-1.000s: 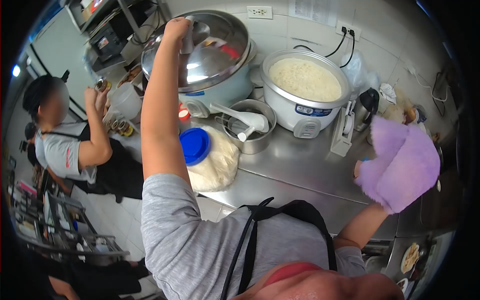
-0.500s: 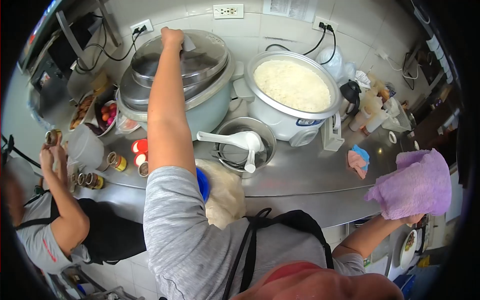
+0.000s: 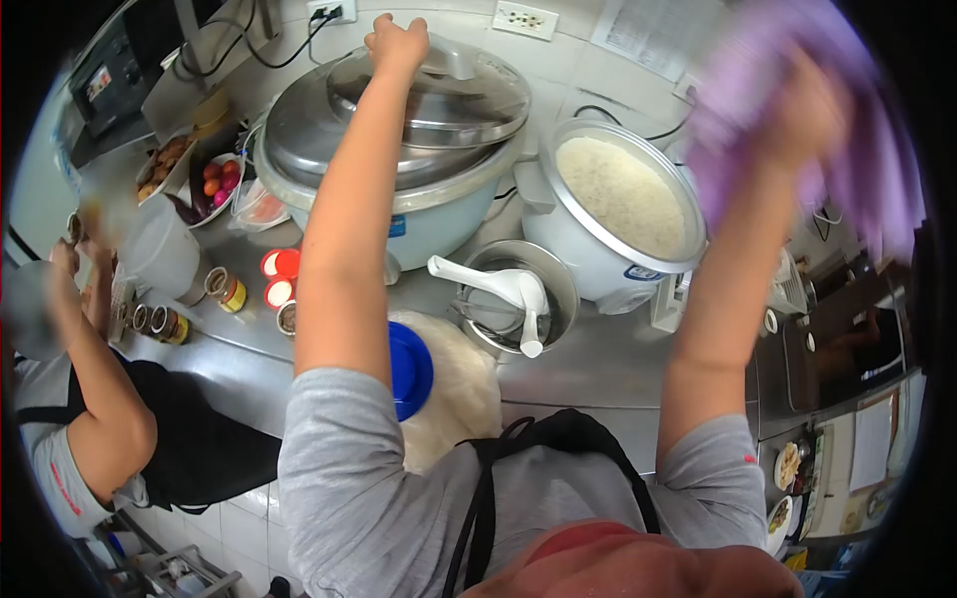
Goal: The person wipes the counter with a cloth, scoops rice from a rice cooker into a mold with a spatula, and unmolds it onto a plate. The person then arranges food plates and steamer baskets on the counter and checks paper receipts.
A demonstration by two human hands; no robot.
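My left hand (image 3: 397, 45) is closed at the handle of a metal-rimmed upper lid (image 3: 469, 110). This lid lies on a wider metal lid (image 3: 289, 130) over the large pale-green cooker (image 3: 439, 219). My right hand (image 3: 802, 115), blurred and raised at the upper right, grips a purple cloth (image 3: 728, 90) that hangs around it. Between my forearms stands a white rice cooker (image 3: 588, 249), uncovered and full of white rice (image 3: 623, 199). In front of the cookers, a metal bowl (image 3: 563, 279) holds white plastic utensils (image 3: 498, 282).
A blue lid (image 3: 411, 371) and a bag of pale contents (image 3: 464, 384) lie by my left upper arm. Small jars (image 3: 227, 289), red lids (image 3: 280, 263) and a clear container (image 3: 164, 249) stand left. A co-worker (image 3: 110, 419) holds a jar there. Plates of food (image 3: 788, 465) sit lower right.
My right hand has risen with the purple cloth from the lower right to the upper right. The upper lid, lifted earlier, now rests on the wider lid. The view has shifted.
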